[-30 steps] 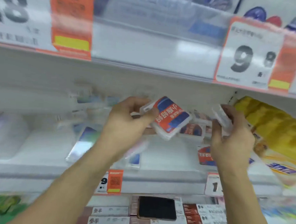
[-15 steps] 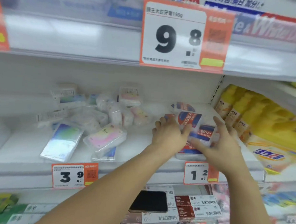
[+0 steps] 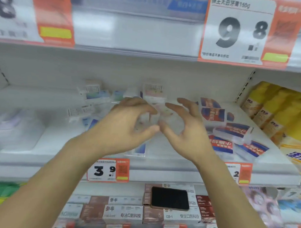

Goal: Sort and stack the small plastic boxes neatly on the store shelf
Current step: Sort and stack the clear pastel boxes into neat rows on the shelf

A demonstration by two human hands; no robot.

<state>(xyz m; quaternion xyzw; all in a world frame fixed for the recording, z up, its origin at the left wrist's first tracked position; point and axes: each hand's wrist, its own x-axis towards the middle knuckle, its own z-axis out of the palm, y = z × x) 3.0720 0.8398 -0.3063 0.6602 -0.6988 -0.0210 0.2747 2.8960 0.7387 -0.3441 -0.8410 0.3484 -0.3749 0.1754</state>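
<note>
At the middle shelf (image 3: 161,167), I have both hands raised side by side in front of the stock. My left hand (image 3: 127,128) is curved, the fingers arched toward the thumb, and I see nothing pinched in it. My right hand (image 3: 185,130) mirrors it, fingers spread and bent, thumb tip nearly meeting the left thumb; it too holds nothing that I can make out. Behind the gap between the two hands sits a clear plastic box (image 3: 155,112) with a pale pinkish label. The view is smeared by motion there, so I cannot tell whether any fingertip touches it.

Just beside my right hand lies the group of red-and-blue labelled boxes (image 3: 231,132): several overlapping, some flat, some tilted, reaching toward the shelf's front edge. Behind my left hand is a loose scatter of clear boxes with pale labels (image 3: 94,94), some showing barcodes, lying at mixed angles near the back wall.

Right of the red-and-blue group stand yellow packages (image 3: 274,109). On the shelf's front rail hangs a price tag reading 3.9 (image 3: 108,170); a larger tag reading 9.8 (image 3: 241,31) hangs on the rail above. On the lower shelf a dark phone (image 3: 169,198) rests on brown-and-white cartons (image 3: 122,213).
</note>
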